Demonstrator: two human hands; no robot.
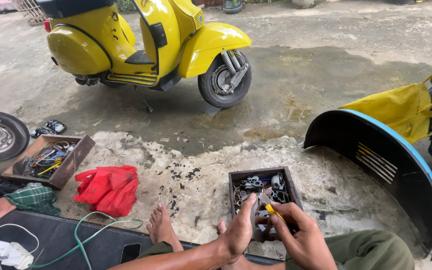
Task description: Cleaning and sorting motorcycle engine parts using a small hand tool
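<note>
Yellow-handled tool — pinched in right grip

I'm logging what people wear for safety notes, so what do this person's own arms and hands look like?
Both arms are bare: no sleeves show on either forearm. The left hand and the right hand wear no gloves, and I see no watch, ring or wristband. The fingers are uncovered too. The nearest clothing is olive green trousers at the lower edge.

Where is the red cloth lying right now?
In the head view, the red cloth lies on the concrete at lower left, between the wooden tool tray and the person's bare foot.
</note>
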